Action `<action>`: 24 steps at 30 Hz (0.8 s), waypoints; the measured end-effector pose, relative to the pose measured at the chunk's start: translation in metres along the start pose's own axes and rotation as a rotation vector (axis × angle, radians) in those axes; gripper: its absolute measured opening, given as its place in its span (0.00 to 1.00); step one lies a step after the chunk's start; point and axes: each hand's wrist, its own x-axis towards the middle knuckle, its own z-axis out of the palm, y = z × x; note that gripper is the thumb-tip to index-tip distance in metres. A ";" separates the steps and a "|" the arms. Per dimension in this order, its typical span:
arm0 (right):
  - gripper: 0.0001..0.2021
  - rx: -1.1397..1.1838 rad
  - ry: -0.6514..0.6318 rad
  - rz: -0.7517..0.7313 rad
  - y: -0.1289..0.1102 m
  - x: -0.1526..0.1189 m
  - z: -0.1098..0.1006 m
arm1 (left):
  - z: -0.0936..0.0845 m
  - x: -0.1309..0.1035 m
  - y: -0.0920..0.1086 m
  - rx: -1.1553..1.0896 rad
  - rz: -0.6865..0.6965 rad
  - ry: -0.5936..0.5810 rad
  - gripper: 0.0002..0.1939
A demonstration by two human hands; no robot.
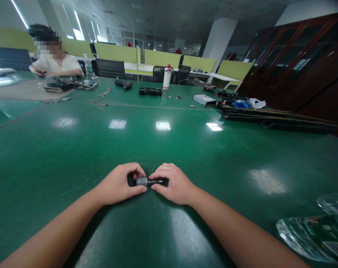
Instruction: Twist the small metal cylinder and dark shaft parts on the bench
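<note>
A small metal part [142, 181] lies level between my hands, low over the green table. It has a grey cylinder at its left end, a black ribbed or coiled middle, and a thin shaft pointing right. My left hand [121, 184] has its thumb and fingers closed around the grey cylinder. With thumb and fingertips, my right hand [174, 184] pinches the dark middle, and the shaft's tip reaches in toward its palm. The exact kind of part cannot be made out.
Clear plastic bottles [305, 236] lie at the lower right of the green table [74, 156]. Farther back are a black tray-like block [150, 91], a power drill [123, 85], a white bottle [167, 79] and dark long strips [269, 116]. Another person [57, 63] sits at far left.
</note>
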 end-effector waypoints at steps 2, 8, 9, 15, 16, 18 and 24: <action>0.08 0.003 -0.005 0.005 0.000 0.000 0.000 | 0.000 0.000 -0.001 0.001 0.002 0.007 0.10; 0.09 0.035 0.010 0.027 -0.001 0.001 -0.001 | 0.000 0.001 -0.002 -0.016 0.010 -0.006 0.09; 0.09 0.039 0.014 0.031 -0.002 0.001 -0.001 | 0.000 0.001 -0.001 -0.014 0.011 -0.005 0.09; 0.09 0.043 0.015 0.062 -0.004 0.000 -0.001 | 0.000 0.001 -0.001 0.003 0.005 0.002 0.09; 0.09 0.041 0.016 0.065 -0.004 0.000 -0.001 | 0.000 0.001 -0.001 0.004 0.003 0.001 0.09; 0.09 0.039 0.017 0.070 -0.004 0.000 -0.001 | 0.000 0.001 -0.001 0.003 -0.001 0.000 0.09; 0.08 0.045 0.022 0.058 -0.005 0.001 -0.002 | 0.000 0.000 0.000 -0.003 -0.005 0.006 0.10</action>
